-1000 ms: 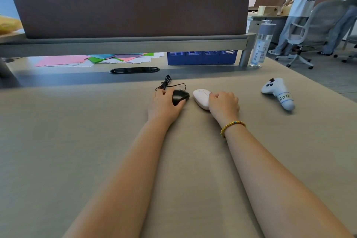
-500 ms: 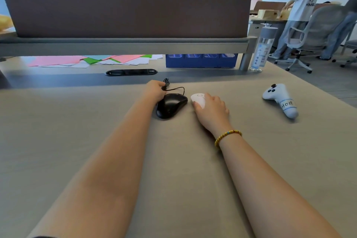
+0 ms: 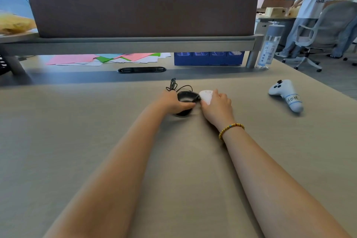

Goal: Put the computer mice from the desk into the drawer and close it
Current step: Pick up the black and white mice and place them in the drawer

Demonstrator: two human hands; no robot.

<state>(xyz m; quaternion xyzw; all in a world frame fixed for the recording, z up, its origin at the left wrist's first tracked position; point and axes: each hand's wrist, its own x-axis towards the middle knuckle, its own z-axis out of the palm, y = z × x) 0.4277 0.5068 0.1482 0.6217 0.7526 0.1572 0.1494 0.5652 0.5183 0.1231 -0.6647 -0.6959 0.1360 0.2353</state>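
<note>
A black wired mouse (image 3: 187, 97) lies in the middle of the beige desk (image 3: 77, 141), its bundled cable (image 3: 172, 85) just behind it. My left hand (image 3: 172, 101) is wrapped around the black mouse from the left, thumb across its front. Beside it, touching on the right, is a white mouse (image 3: 206, 95). My right hand (image 3: 217, 107) covers the white mouse's near half and grips it, with a yellow bead bracelet on the wrist. No drawer is in view.
A white game controller (image 3: 286, 94) lies to the right on the desk. Behind stand a brown divider panel (image 3: 141, 6), a blue file box (image 3: 207, 57), coloured papers (image 3: 108, 58) and a clear water bottle (image 3: 269, 46). People and an office chair (image 3: 320, 31) are at the far right.
My left hand came back from the cable and closed around the black mouse. My right hand stays on the white mouse, now pressed against the black one.
</note>
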